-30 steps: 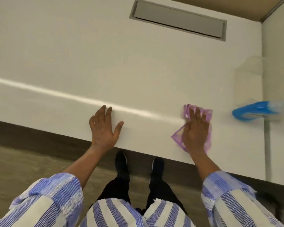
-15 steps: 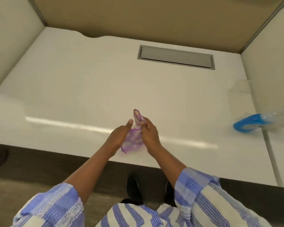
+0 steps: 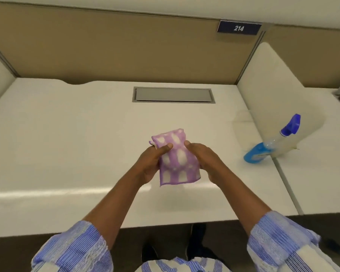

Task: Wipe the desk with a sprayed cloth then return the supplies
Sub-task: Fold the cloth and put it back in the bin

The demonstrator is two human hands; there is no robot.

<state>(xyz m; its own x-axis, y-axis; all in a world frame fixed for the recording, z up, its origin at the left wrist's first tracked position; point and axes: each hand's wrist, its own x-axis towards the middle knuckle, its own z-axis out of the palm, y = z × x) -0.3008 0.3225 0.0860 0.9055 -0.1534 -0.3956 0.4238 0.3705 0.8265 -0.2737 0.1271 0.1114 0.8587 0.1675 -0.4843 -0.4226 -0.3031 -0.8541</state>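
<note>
The cloth (image 3: pixel 176 160) hangs above the middle of the desk (image 3: pixel 67 146), held off the surface between both hands. It is purple with pale blotches, folded or bunched into a rough oblong, its lower edge hanging free. The left hand (image 3: pixel 150 163) grips its left side, thumb across the front and fingers curled behind; the right hand (image 3: pixel 202 160) pinches the right side, thumb tip on the front face, fingers closed around the back. It looks light, limp and probably damp, so it should drape and fold with little force and is unlikely to slip; a corner or a folded edge is the sensible place to take it.

The bottle (image 3: pixel 273 144) leans at the desk's right edge against the divider (image 3: pixel 263 85), blue liquid low in it, blue trigger uppermost, well apart from the hands.

The fingers behind the cloth are hidden, as is how many layers it has. Whether the desk is wet or dry cannot be read from the glare. The bottle's base is blurred against the divider.
</note>
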